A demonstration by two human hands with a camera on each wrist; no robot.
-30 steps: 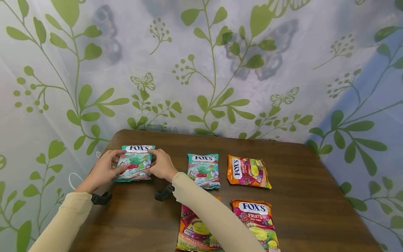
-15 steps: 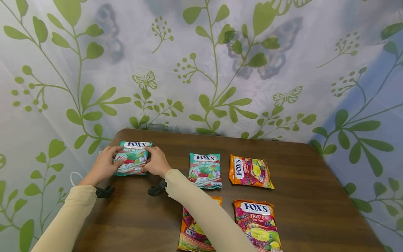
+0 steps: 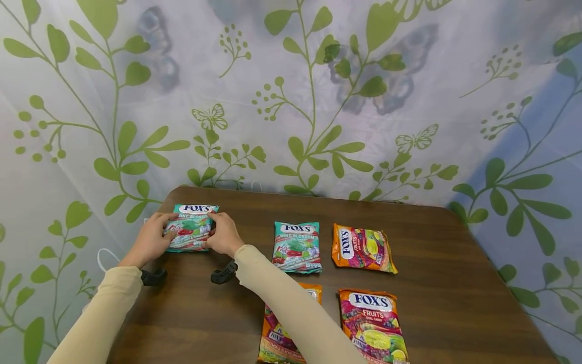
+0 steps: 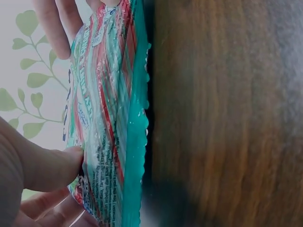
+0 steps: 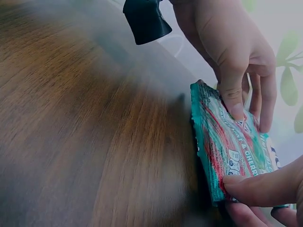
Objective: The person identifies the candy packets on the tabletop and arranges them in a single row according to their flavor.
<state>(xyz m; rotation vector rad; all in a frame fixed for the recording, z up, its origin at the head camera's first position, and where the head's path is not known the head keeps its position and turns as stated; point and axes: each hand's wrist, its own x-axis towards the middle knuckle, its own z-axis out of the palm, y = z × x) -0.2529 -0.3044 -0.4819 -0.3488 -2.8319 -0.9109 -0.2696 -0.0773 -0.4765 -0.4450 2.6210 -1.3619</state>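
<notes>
A teal candy bag (image 3: 190, 227) labelled Fox's Mint Blossom lies at the table's back left corner. My left hand (image 3: 154, 239) grips its left side, thumb on the front. On the opposite side my right hand (image 3: 224, 235) pinches the bag between thumb and fingers. In the left wrist view the bag's scalloped teal edge (image 4: 137, 137) runs close along the tabletop. The right wrist view shows both thumbs pressing on the printed front (image 5: 232, 142). A second Mint Blossom bag (image 3: 297, 247) lies to the right of my right hand.
Right of the second mint bag lies a sideways orange Fox's Fruits bag (image 3: 364, 248). In front are another Fruits bag (image 3: 374, 326) and an orange and purple bag (image 3: 278, 338), partly hidden by my right sleeve (image 3: 291, 308). A leaf-patterned curtain (image 3: 282, 101) hangs behind the brown table (image 3: 436, 283).
Both hands have moved the mint bag slightly away, toward the table's back edge; over the last half second it has hardly moved. The other bags stay in place; the view has shifted slightly.
</notes>
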